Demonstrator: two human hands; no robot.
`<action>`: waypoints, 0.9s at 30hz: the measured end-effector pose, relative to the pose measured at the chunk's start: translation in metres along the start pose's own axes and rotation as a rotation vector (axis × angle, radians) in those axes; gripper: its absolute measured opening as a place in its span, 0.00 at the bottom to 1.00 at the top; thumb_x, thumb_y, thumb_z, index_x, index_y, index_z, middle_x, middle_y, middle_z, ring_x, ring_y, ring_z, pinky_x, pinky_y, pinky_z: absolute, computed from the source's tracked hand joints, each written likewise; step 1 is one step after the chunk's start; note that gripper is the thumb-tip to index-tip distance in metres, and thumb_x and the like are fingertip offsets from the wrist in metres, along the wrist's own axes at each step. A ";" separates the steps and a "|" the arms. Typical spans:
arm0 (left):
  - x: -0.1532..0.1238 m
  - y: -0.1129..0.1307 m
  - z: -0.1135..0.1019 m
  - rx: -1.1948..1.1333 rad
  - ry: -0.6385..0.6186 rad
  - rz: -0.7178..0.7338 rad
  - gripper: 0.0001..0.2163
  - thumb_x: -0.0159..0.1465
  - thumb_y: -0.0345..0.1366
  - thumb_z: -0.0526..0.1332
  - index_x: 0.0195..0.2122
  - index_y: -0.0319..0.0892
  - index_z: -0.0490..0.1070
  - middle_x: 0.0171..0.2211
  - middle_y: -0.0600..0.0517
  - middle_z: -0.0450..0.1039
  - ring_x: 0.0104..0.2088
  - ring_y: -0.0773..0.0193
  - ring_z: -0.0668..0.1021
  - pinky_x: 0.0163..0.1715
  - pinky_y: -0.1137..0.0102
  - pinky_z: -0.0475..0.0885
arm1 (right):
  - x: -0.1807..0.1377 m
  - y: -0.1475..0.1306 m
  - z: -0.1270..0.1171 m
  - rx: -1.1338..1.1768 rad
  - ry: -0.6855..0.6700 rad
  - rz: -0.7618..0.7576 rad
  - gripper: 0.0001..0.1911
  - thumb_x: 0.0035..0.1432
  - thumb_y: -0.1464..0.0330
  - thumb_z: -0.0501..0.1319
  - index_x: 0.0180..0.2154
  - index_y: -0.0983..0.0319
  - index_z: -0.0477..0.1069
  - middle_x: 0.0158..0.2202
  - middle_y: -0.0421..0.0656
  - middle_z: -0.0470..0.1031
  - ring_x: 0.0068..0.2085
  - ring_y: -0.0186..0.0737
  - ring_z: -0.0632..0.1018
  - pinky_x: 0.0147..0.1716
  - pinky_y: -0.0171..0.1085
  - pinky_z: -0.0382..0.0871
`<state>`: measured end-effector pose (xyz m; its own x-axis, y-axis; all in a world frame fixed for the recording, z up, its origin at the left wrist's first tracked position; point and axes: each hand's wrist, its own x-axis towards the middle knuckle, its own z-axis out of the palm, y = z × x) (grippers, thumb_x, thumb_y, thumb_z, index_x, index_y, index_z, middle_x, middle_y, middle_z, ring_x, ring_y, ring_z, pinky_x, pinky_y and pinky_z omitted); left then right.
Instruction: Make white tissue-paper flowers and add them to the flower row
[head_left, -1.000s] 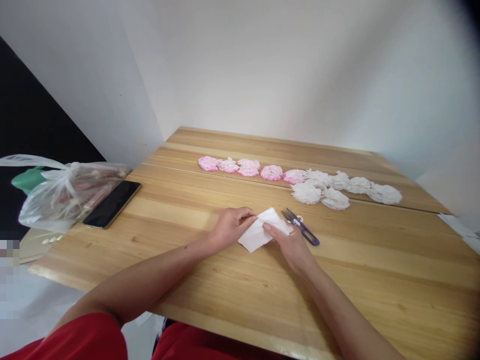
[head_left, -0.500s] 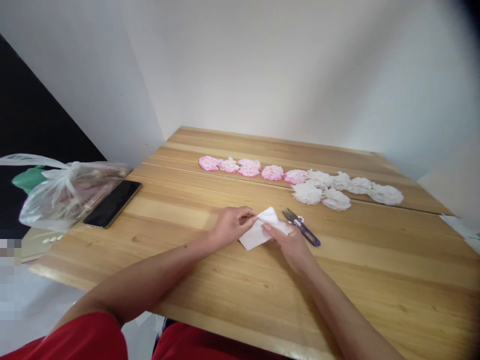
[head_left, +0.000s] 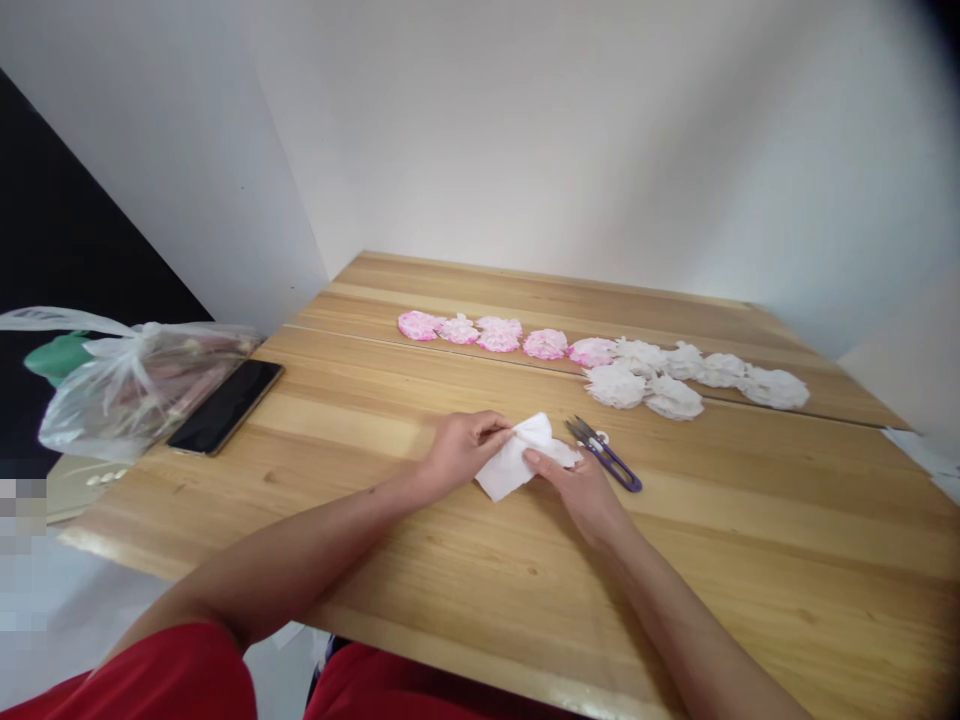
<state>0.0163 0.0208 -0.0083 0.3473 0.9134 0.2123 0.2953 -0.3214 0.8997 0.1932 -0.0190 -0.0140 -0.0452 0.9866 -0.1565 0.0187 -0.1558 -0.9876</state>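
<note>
Both left hand point(head_left: 472, 447) and right hand point(head_left: 587, 487) pinch white tissue point(head_left: 506, 472) over the worktop point(head_left: 435, 590), left of the snips point(head_left: 606, 452); its right part looks more bunched than a second ago, layers apparently parting.

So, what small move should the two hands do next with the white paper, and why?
Probably, the left hand should press the crease flat near the far end of the white paper: it pinches the edge there, the paper looks slightly lifted, and the right hand grips the other side, thumb on top.
</note>
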 end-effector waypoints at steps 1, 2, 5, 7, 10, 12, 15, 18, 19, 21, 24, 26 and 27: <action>-0.001 0.000 0.000 0.009 0.004 0.002 0.09 0.62 0.37 0.58 0.35 0.39 0.76 0.33 0.50 0.80 0.33 0.65 0.78 0.31 0.76 0.70 | 0.000 0.001 0.000 0.006 -0.007 -0.001 0.20 0.46 0.56 0.69 0.37 0.64 0.78 0.35 0.45 0.80 0.37 0.44 0.77 0.39 0.39 0.70; -0.001 -0.001 0.001 0.016 0.010 0.004 0.09 0.62 0.37 0.58 0.36 0.39 0.76 0.34 0.50 0.80 0.33 0.65 0.78 0.31 0.76 0.70 | 0.000 0.001 0.000 0.014 -0.013 -0.001 0.19 0.46 0.56 0.68 0.36 0.63 0.78 0.35 0.45 0.80 0.37 0.44 0.77 0.39 0.39 0.69; -0.003 -0.001 0.003 0.043 0.020 0.015 0.10 0.62 0.39 0.58 0.37 0.40 0.77 0.35 0.50 0.80 0.33 0.65 0.79 0.30 0.76 0.70 | 0.000 0.000 0.001 0.028 -0.017 0.006 0.19 0.47 0.56 0.68 0.35 0.63 0.79 0.35 0.44 0.80 0.37 0.44 0.77 0.40 0.39 0.69; -0.004 -0.001 0.003 0.071 0.017 0.025 0.11 0.63 0.39 0.57 0.38 0.41 0.77 0.35 0.50 0.80 0.33 0.65 0.79 0.31 0.76 0.70 | 0.001 -0.001 0.001 0.020 -0.005 0.009 0.19 0.46 0.55 0.68 0.35 0.63 0.79 0.35 0.45 0.80 0.37 0.44 0.77 0.40 0.39 0.69; -0.005 0.001 0.002 0.108 0.003 0.042 0.11 0.63 0.39 0.57 0.38 0.41 0.77 0.35 0.50 0.80 0.33 0.65 0.79 0.32 0.76 0.70 | 0.001 -0.001 0.001 0.012 0.005 0.011 0.20 0.46 0.53 0.68 0.33 0.64 0.79 0.33 0.46 0.79 0.36 0.44 0.76 0.38 0.39 0.69; -0.005 0.002 0.002 0.118 0.002 0.049 0.11 0.63 0.39 0.57 0.38 0.41 0.77 0.35 0.50 0.80 0.33 0.65 0.79 0.32 0.76 0.70 | 0.001 0.000 0.001 0.020 -0.001 0.005 0.20 0.46 0.53 0.67 0.33 0.64 0.79 0.33 0.46 0.79 0.36 0.44 0.76 0.38 0.38 0.69; -0.004 0.001 0.002 0.097 0.011 0.038 0.11 0.62 0.39 0.57 0.37 0.41 0.77 0.35 0.50 0.80 0.33 0.65 0.78 0.31 0.75 0.70 | 0.001 0.000 0.001 0.018 -0.002 -0.004 0.19 0.46 0.54 0.67 0.32 0.63 0.79 0.33 0.45 0.79 0.36 0.45 0.76 0.39 0.39 0.70; -0.001 -0.002 0.002 -0.009 0.037 0.003 0.09 0.61 0.37 0.58 0.35 0.40 0.76 0.34 0.50 0.80 0.33 0.65 0.79 0.31 0.75 0.70 | 0.000 -0.002 0.001 -0.014 0.027 0.005 0.20 0.45 0.53 0.68 0.31 0.63 0.79 0.33 0.46 0.80 0.36 0.46 0.76 0.38 0.41 0.70; 0.000 -0.003 0.003 -0.062 0.044 -0.017 0.08 0.61 0.36 0.58 0.35 0.40 0.76 0.34 0.50 0.80 0.33 0.65 0.79 0.31 0.75 0.70 | -0.001 -0.003 0.001 -0.023 0.044 0.008 0.20 0.44 0.53 0.68 0.31 0.63 0.79 0.33 0.46 0.80 0.36 0.47 0.77 0.38 0.41 0.71; 0.002 -0.004 0.004 -0.162 0.043 -0.067 0.07 0.59 0.35 0.59 0.34 0.39 0.75 0.33 0.50 0.79 0.32 0.65 0.78 0.30 0.76 0.70 | -0.001 -0.005 0.001 -0.029 0.083 0.009 0.21 0.42 0.53 0.69 0.32 0.64 0.80 0.35 0.47 0.80 0.37 0.48 0.77 0.38 0.43 0.71; 0.003 -0.003 0.005 -0.232 0.025 -0.122 0.07 0.59 0.35 0.60 0.33 0.37 0.75 0.32 0.49 0.79 0.30 0.66 0.78 0.26 0.77 0.69 | 0.000 -0.007 0.001 -0.022 0.109 0.004 0.22 0.41 0.53 0.69 0.33 0.64 0.79 0.37 0.48 0.80 0.38 0.48 0.77 0.39 0.42 0.71; 0.003 -0.001 0.005 -0.227 0.024 -0.124 0.08 0.59 0.35 0.60 0.32 0.37 0.75 0.32 0.49 0.79 0.30 0.66 0.78 0.26 0.77 0.69 | -0.001 -0.008 0.001 -0.029 0.107 0.002 0.23 0.41 0.54 0.70 0.34 0.64 0.79 0.37 0.47 0.80 0.37 0.46 0.77 0.37 0.40 0.71; 0.002 0.000 0.005 -0.214 0.023 -0.117 0.08 0.59 0.35 0.59 0.33 0.37 0.75 0.32 0.49 0.79 0.30 0.66 0.78 0.26 0.77 0.69 | -0.001 -0.008 0.000 -0.037 0.104 0.002 0.23 0.41 0.54 0.70 0.35 0.64 0.79 0.36 0.46 0.80 0.35 0.45 0.77 0.35 0.39 0.70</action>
<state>0.0211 0.0215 -0.0101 0.3009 0.9475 0.1078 0.1364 -0.1547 0.9785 0.1927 -0.0184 -0.0055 0.0583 0.9862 -0.1550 0.0556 -0.1582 -0.9858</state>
